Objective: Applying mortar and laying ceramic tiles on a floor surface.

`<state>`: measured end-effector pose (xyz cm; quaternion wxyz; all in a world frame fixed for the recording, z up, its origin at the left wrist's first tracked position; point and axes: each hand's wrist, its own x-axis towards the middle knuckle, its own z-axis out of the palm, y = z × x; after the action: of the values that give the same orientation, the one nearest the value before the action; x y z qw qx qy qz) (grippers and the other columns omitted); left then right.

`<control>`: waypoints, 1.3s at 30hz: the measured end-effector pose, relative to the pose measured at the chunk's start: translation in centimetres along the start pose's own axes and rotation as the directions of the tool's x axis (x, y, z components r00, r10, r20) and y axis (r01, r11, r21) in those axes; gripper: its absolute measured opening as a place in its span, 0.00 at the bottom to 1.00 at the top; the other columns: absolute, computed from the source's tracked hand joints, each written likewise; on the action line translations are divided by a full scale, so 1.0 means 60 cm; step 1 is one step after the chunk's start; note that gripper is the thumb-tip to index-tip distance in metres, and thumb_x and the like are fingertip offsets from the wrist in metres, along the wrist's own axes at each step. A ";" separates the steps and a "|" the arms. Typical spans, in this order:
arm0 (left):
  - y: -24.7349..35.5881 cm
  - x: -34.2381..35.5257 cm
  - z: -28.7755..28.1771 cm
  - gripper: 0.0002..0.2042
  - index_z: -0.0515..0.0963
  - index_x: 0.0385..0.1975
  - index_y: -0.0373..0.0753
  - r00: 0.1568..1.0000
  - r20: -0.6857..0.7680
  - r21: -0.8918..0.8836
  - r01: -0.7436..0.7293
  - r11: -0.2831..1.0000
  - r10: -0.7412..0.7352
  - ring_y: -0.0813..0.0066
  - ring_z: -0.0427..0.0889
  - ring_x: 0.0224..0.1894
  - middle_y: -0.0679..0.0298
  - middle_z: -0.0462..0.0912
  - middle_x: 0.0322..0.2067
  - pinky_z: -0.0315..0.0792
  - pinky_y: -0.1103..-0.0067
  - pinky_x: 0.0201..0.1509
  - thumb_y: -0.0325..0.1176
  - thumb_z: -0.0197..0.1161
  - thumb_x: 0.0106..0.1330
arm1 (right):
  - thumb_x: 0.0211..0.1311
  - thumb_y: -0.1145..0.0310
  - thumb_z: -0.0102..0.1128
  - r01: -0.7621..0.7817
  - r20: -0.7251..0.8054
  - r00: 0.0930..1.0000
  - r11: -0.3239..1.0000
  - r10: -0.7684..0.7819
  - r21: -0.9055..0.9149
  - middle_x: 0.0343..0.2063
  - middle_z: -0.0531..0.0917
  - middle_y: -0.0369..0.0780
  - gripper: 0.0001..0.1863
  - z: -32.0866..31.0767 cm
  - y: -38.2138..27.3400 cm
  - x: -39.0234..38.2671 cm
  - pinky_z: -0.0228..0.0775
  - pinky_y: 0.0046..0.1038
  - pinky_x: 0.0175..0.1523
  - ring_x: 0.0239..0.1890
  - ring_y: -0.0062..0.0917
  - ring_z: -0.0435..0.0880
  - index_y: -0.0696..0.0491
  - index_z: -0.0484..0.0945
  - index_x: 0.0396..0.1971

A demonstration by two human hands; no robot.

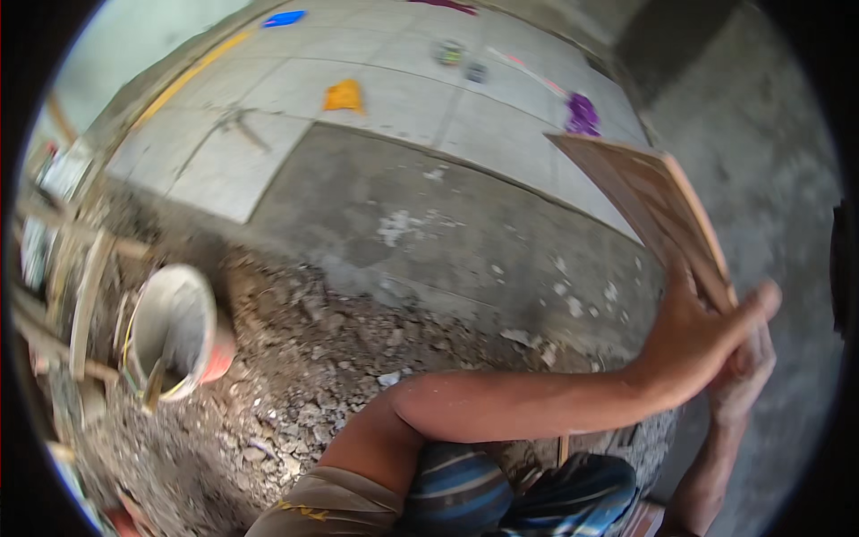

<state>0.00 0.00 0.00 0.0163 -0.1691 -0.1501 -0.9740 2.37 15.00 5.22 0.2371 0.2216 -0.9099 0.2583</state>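
Observation:
At the right, a thin brown tile (658, 192) is tilted up on edge above the bare concrete. My left arm reaches across from the lower left, and my left hand (689, 336) grips the tile's lower end, fingers along its face. Close behind it, my right hand (747, 362) is closed at the same end of the tile. Its fingers are partly hidden by the left hand. Below and left of the tile lies a grey screed strip (385, 192) with white patches, bordering the laid light tiles (394, 94).
A whitish bucket (179, 331) with a stick in it stands on rubble (295, 394) at the left, beside wooden planks (89, 304). On the laid tiles lie a yellow-orange cloth or bag (344, 96), a purple bag (582, 115), a blue item (284, 19) and small containers (447, 54).

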 end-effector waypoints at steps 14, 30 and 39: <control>0.331 -0.201 -0.498 0.18 0.73 0.51 0.30 0.827 -0.394 0.167 -0.365 0.916 0.401 0.62 0.82 0.48 0.56 0.82 0.45 0.76 0.61 0.59 0.23 0.60 0.58 | 0.62 0.51 0.68 -0.614 0.507 0.750 0.733 0.425 0.294 0.56 0.81 0.48 0.34 0.487 -0.013 0.116 0.66 0.42 0.67 0.61 0.38 0.78 0.60 0.75 0.61; 0.443 -0.151 -0.741 0.21 0.64 0.63 0.34 0.459 -0.742 0.397 -0.287 0.872 0.489 0.59 0.80 0.57 0.57 0.77 0.56 0.77 0.61 0.60 0.37 0.57 0.76 | 0.63 0.70 0.70 -0.668 0.276 0.683 0.425 0.676 0.611 0.27 0.83 0.41 0.12 0.975 -0.024 0.110 0.70 0.33 0.36 0.29 0.25 0.78 0.64 0.80 0.29; 0.514 -0.135 -0.813 0.20 0.67 0.63 0.38 0.428 -0.770 0.409 -0.240 0.881 0.474 0.63 0.81 0.53 0.58 0.77 0.55 0.79 0.64 0.56 0.34 0.58 0.74 | 0.65 0.69 0.68 -0.642 0.273 0.690 0.393 0.671 0.658 0.32 0.85 0.45 0.13 1.050 -0.062 0.118 0.74 0.33 0.39 0.32 0.29 0.82 0.67 0.80 0.35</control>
<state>-5.65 -44.11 -37.63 0.3151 0.3063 -0.1977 -0.8763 -21.23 -26.09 -37.02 0.0275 -0.0863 -0.7423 0.6639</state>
